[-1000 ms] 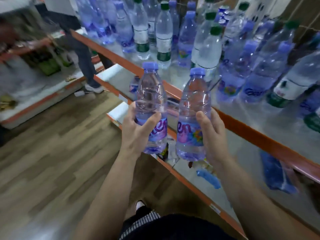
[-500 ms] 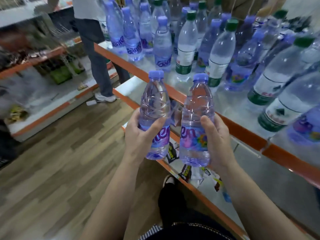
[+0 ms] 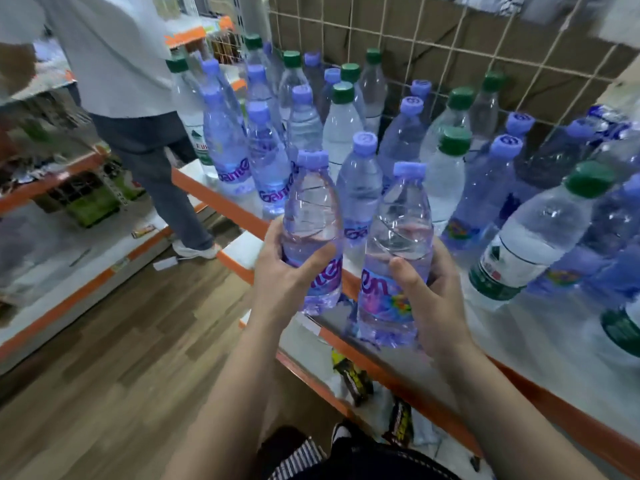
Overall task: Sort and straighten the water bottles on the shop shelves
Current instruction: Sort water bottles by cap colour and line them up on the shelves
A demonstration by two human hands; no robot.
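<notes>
Left hand (image 3: 287, 289) round left bottle (image 3: 311, 202), right hand (image 3: 434, 303) round right bottle (image 3: 401, 216) (both gripped upright)

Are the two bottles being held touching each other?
Apart. In the head view, a gap between the left bottle and right bottle shows the orange shelf edge behind.

One upright purple-capped bottle (image 3: 311, 216) in the left hand (image 3: 287, 289), its twin (image 3: 398, 233) in the right hand (image 3: 436, 306); mixed-cap bottles (image 3: 446, 181) crowd just beyond.

Curled fingers (image 3: 410, 277): left hand (image 3: 282, 289), right hand (image 3: 434, 306)
</notes>
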